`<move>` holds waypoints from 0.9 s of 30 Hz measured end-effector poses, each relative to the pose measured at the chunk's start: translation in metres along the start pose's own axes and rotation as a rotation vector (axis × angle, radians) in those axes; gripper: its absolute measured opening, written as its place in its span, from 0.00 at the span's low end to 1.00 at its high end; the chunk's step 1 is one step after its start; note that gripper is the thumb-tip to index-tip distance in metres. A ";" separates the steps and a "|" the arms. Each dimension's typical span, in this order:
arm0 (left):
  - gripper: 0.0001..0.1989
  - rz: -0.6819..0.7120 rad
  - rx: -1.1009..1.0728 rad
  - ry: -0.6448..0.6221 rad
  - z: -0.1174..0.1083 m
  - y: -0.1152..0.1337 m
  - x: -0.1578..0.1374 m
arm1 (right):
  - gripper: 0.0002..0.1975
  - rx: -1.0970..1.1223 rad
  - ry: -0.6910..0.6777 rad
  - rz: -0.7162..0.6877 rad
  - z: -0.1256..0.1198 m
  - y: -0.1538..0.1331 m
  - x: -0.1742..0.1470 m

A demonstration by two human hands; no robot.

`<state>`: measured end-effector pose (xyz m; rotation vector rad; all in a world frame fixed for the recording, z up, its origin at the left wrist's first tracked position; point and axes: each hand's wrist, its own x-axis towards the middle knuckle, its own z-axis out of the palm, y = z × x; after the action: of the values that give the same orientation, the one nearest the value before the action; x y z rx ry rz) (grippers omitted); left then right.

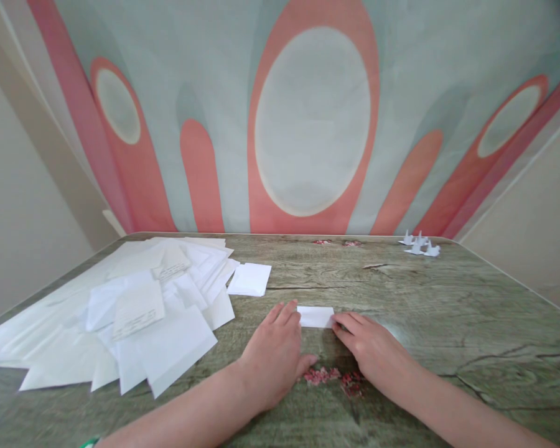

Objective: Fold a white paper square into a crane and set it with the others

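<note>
A small sheet of white paper (316,317), folded into a narrow rectangle, lies flat on the table in front of me. My left hand (276,348) rests at its left end, fingers stretched out on the edge and thumb spread apart below. At the right end, my right hand (366,345) has thumb and fingertips closed on the paper's corner. A little stack of white square papers (250,279) lies beyond my left hand. Which side of the fold faces me I cannot tell.
A large, loose pile of white papers (182,336) covers the table's left side, some with printed lines. Several small folded paper cranes (419,244) stand at the far right corner. The wood-patterned table (471,311) ends at a wall hanging (236,124) with coral shapes.
</note>
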<state>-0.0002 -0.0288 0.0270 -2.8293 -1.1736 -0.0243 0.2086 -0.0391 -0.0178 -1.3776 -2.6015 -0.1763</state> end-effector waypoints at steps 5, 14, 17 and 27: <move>0.23 0.019 -0.049 0.017 0.003 -0.006 0.000 | 0.17 0.175 0.063 0.042 -0.001 0.006 0.001; 0.13 0.019 -0.141 0.073 0.011 -0.014 0.007 | 0.15 0.453 -0.021 0.236 -0.003 0.016 0.033; 0.08 -0.020 -0.242 0.094 0.017 -0.020 0.008 | 0.12 0.479 -0.104 0.302 -0.004 0.019 0.044; 0.14 -0.087 -0.652 0.277 0.045 -0.033 0.021 | 0.11 0.570 -0.159 0.359 -0.006 0.007 0.044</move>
<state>-0.0096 0.0130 -0.0150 -3.1260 -1.4185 -0.9329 0.1909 -0.0014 -0.0017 -1.6252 -2.1926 0.6914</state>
